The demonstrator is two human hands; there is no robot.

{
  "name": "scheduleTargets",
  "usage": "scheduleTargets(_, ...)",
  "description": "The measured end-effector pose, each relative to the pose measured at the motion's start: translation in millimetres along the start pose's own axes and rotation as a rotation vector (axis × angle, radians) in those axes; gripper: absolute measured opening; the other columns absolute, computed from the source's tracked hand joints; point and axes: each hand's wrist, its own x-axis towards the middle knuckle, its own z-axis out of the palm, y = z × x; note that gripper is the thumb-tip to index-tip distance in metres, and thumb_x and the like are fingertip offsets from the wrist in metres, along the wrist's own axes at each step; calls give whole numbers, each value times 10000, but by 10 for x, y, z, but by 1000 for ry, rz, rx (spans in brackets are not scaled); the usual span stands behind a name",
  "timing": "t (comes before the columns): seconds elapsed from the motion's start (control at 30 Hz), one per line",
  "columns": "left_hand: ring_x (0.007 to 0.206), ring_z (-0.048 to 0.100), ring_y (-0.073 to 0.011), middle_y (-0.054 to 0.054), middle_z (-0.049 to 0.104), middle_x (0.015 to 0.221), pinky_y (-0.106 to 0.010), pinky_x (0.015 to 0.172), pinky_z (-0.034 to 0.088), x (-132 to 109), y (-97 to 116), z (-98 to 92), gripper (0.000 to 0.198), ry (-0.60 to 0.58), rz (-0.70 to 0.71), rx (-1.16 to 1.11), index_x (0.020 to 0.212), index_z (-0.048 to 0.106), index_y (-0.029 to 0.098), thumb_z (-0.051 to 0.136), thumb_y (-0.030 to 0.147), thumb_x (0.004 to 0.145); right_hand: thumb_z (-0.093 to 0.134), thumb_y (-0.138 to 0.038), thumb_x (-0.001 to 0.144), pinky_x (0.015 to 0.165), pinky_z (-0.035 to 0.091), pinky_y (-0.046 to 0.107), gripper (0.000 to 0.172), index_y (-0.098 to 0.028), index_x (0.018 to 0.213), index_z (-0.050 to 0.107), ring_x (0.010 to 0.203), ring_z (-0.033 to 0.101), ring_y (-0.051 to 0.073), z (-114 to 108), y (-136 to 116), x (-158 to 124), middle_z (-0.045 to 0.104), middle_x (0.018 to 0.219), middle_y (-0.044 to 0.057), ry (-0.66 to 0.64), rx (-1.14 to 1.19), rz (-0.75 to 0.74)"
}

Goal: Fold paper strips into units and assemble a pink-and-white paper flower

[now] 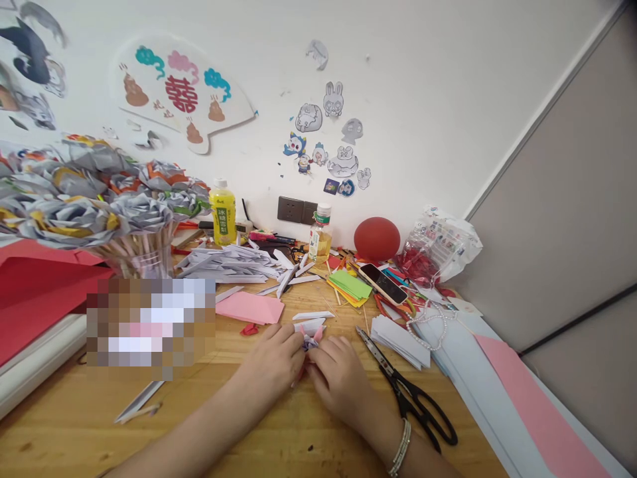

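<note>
Close together at the middle of the wooden table, my left hand (279, 355) and my right hand (338, 372) pinch a small folded paper piece (311, 342) between them. Pink tips and white-purple folds of it show above my fingers; its lower part is hidden. Just beyond my hands lie folded white paper strips (313, 316). A scrap of red paper (249, 329) is left of them, with a stack of pink paper (250, 308) behind. Black-handled scissors (398, 382) rest to the right of my right hand, next to a stack of white paper slips (401, 340).
Paper flowers (94, 192) on sticks stand in a clear container at the left. A pile of folded strips (233, 263), a yellow bottle (223, 212), another bottle (321, 234), a red balloon (377, 239), green paper (350, 284) and a phone (383, 283) line the back.
</note>
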Motion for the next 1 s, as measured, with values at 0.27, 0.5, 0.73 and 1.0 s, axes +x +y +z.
scheduleTargets(0.27, 684, 440, -180, -16, 573, 717, -310, 630, 294, -7, -3, 34, 134, 6, -4, 22, 660, 591, 165, 635, 197, 782, 414, -162, 874, 652, 359, 325, 176, -178, 799, 572, 733, 480, 191, -97, 31, 15, 579, 764, 58, -15, 19, -34)
scheduleTargets(0.5, 696, 448, -186, -20, 573, 732, -310, 625, 299, -11, -5, 24, 141, 26, 12, 35, 665, 582, 164, 606, 184, 802, 465, -182, 868, 671, 387, 298, 117, -190, 831, 576, 748, 508, 168, -209, 116, 18, 581, 774, 33, 35, 176, 30)
scheduleTargets(0.73, 685, 447, -183, -12, 571, 702, -300, 610, 291, -6, -4, 38, 138, 55, 17, 40, 657, 582, 168, 625, 197, 784, 474, -199, 871, 646, 378, 283, 131, -195, 812, 590, 717, 518, 159, -205, 125, 18, 583, 747, 23, 51, 213, 59)
scheduleTargets(1.0, 671, 447, -184, -13, 562, 679, -300, 602, 291, -8, -6, 18, 150, 46, 15, 45, 647, 577, 163, 615, 188, 790, 495, -177, 862, 655, 369, 285, 100, -199, 813, 579, 722, 511, 158, -206, 123, 26, 581, 758, 19, 39, 235, 84)
